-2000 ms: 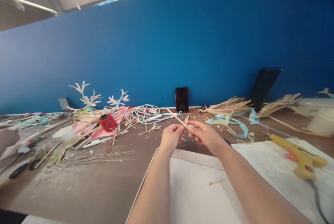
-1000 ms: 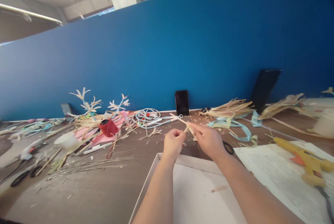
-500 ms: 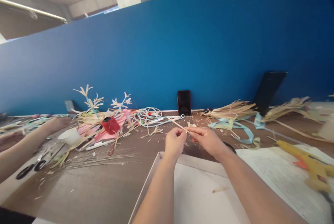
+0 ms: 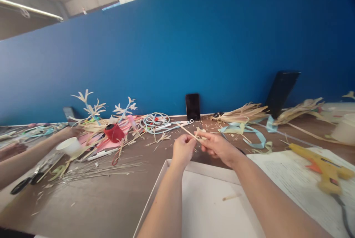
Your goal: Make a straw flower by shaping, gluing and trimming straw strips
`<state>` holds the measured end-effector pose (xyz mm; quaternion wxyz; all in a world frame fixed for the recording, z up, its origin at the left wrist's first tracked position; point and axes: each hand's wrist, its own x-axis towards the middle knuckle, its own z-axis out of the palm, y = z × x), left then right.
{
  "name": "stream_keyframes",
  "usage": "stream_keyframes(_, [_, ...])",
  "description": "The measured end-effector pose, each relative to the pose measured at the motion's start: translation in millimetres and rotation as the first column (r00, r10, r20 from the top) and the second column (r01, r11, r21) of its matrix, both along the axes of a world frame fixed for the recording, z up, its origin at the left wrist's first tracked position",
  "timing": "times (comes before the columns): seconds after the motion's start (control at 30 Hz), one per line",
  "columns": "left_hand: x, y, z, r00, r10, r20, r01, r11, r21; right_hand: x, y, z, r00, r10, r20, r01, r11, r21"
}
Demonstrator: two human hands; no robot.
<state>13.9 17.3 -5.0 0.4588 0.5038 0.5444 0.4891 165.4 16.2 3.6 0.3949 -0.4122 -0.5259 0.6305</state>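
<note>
Above the far rim of a shallow white box (image 4: 212, 171), my two hands meet fingertip to fingertip. My left hand (image 4: 183, 152) is closed on a thin pale stick (image 4: 186, 131), which slants up and left out of the fingers. My right hand (image 4: 219, 148) pinches a small pale strip of dried husk (image 4: 198, 131) against the stick's lower end. The fingertips partly hide where stick and strip touch. Inside the box lies a small tan scrap (image 4: 232, 197).
A yellow glue gun (image 4: 323, 164) rests on a printed sheet (image 4: 280, 167) at right. Beyond my hands a phone (image 4: 192, 106) leans on the blue partition. Left are a red thread spool (image 4: 114, 133), thin wires (image 4: 105, 169), scissors (image 4: 27, 182) and another person's arm (image 4: 36, 149).
The view has shifted slightly, so the table things sit a little further left. The husk strip at my right fingertips stands up more visibly, and my right fingers have shifted on it.
</note>
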Motion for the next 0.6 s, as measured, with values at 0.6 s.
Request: stream_keyframes(0.6, [-18.6, -29.1, 30.9, 0.581, -0.751, -0.314, 0.598, 0.655, -0.461, 33.3, 29.1, -29.0, 0.599, -0.8, 0.015, 0.742, 0.562, 0.365])
